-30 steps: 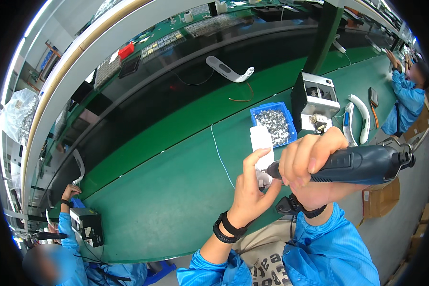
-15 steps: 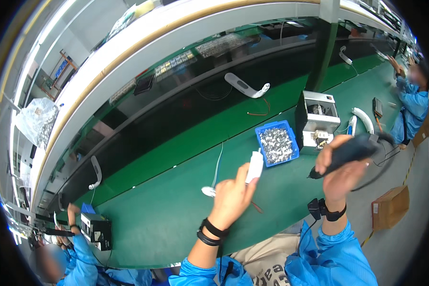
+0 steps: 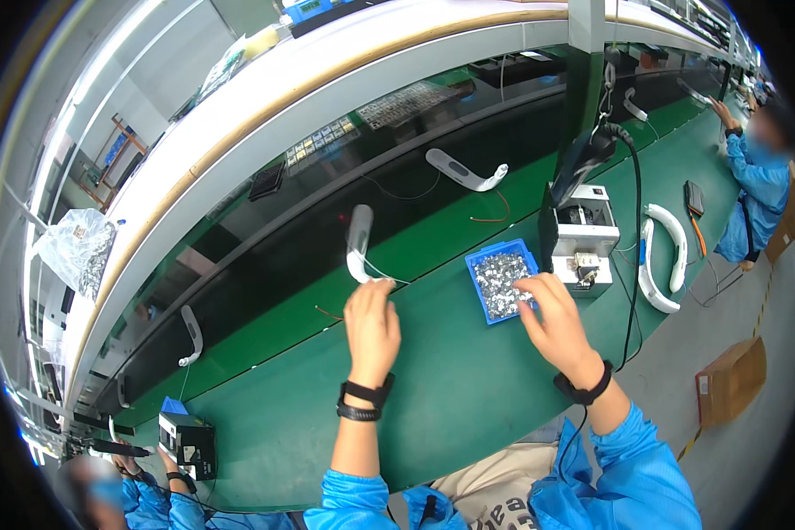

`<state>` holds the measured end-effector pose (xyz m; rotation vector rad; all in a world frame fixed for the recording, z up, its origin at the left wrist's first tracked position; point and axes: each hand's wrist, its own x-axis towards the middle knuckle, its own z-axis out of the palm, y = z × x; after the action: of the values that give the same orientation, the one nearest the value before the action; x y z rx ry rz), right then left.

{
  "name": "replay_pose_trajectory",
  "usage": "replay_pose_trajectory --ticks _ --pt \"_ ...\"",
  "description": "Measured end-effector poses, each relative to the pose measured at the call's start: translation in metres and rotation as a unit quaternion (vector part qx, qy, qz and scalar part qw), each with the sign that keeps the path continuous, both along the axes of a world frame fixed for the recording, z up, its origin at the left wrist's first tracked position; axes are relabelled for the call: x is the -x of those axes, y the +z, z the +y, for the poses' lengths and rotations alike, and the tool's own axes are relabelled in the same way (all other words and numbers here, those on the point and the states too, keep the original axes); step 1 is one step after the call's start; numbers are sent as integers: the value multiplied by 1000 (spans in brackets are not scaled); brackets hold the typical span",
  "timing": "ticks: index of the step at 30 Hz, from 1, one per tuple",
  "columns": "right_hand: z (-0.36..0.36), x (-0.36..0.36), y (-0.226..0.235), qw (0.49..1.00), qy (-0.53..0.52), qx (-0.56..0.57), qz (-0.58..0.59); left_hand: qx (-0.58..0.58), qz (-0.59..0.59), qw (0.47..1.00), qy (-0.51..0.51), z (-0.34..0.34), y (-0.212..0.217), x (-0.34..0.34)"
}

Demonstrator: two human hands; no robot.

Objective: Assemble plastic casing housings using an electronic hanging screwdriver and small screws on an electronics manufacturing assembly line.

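Note:
My left hand is at the far side of the green bench, fingers drawn together on the lower end of a curved white and grey device part. A thin pale wire trails from that end; the fingertips are partly hidden. My right hand reaches over the right edge of a blue bin, thumb and index finger apart. Small silvery metal pieces fill the bin. A black powered screwdriver hangs from a hook above the metal-fronted machine.
Two curved white parts lie right of the machine, with a black handheld tool beyond. Another curved part rests on the dark belt strip. Co-workers sit at far left and right. A cardboard box stands on the floor.
The screwdriver has left my right hand and now hangs on its hook; that hand has moved left to the bin. My left hand has moved left and away with the white part.

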<state>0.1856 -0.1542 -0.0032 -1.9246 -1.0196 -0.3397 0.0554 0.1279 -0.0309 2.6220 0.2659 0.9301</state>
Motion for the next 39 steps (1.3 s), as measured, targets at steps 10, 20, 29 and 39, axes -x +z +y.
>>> replay_pose_trajectory --ticks 10,20,29,39 --pt "42 -31 -27 987 26 157 -23 197 40 977 -72 -89 -23 48" --pt "27 -20 -39 993 7 39 109 257 50 959 -107 -88 -33 49" --pt "10 26 -17 960 60 -3 272 329 7 941 -83 -77 -32 53" --pt "-61 33 -3 965 12 -217 148 372 78 917 -124 -105 -8 47"
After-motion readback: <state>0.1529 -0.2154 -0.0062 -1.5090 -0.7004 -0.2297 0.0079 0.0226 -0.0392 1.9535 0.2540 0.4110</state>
